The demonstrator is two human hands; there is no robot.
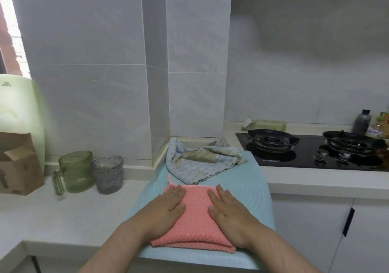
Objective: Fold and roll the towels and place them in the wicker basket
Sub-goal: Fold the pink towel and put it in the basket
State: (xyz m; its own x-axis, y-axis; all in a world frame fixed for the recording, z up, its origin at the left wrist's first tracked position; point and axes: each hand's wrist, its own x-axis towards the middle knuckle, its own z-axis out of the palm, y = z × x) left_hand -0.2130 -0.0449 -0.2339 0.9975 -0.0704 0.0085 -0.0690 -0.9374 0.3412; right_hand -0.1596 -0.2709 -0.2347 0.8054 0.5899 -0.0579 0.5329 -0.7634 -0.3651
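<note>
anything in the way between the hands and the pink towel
Nothing visible. The left hand and right hand lie flat on the folded pink towel, which rests on the blue mat. No wicker basket is in view, so that path cannot be judged.

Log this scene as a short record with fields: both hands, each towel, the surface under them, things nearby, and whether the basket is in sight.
hands: left hand and right hand lie flat, fingers straight, on the pink towel
pink towel: folded, on the light blue mat
other towel: blue striped towel, crumpled at the mat's far end
nearby: green jug, grey cup, gas hob
basket: wicker basket not in view
</note>
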